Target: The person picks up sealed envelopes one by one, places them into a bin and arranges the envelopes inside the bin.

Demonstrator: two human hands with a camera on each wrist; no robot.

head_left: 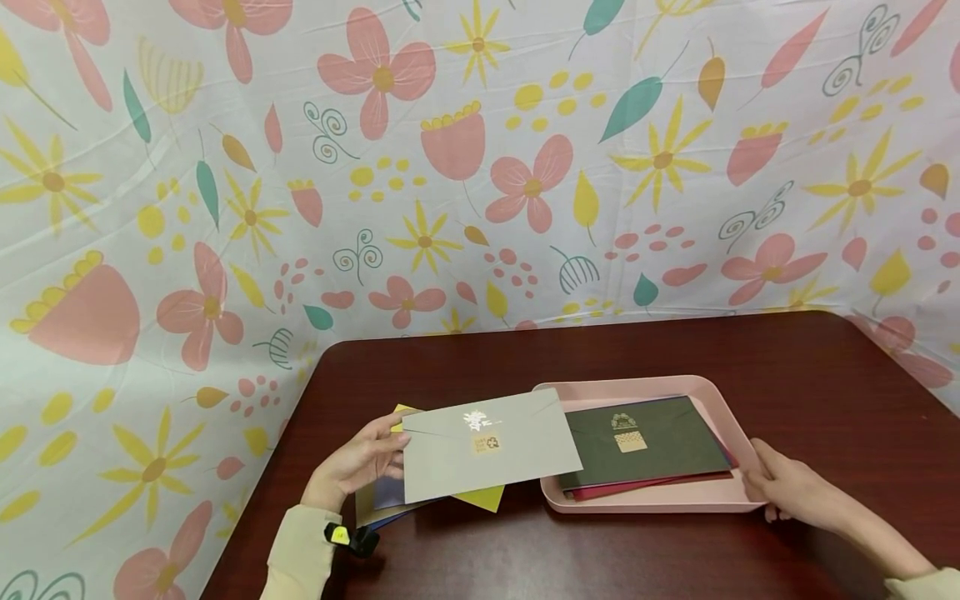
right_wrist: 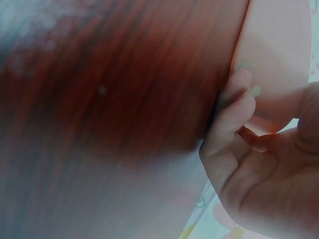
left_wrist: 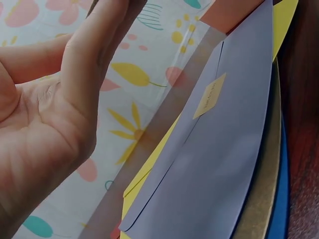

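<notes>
My left hand (head_left: 367, 457) pinches the left edge of a pale grey envelope (head_left: 450, 471), raised over a pile of envelopes. The pile's grey-purple envelope (left_wrist: 199, 159) shows in the left wrist view, with yellow (head_left: 483, 497), brown (left_wrist: 261, 194) and blue (left_wrist: 280, 199) ones around it. The pale envelope's right end overlaps a pink tray (head_left: 645, 502) in the head view. Inside the tray, a dark green envelope (head_left: 667, 457) tops a red one (head_left: 622, 489). My right hand (head_left: 787, 483) grips the tray's right rim, its fingers curled at the edge in the right wrist view.
Everything stands on a dark reddish-brown table (head_left: 465, 362) with rounded corners. A white cloth (head_left: 480, 250) printed with flowers and leaves hangs behind it and along its left side. A black strap with a small device (head_left: 352, 539) sits on the left wrist.
</notes>
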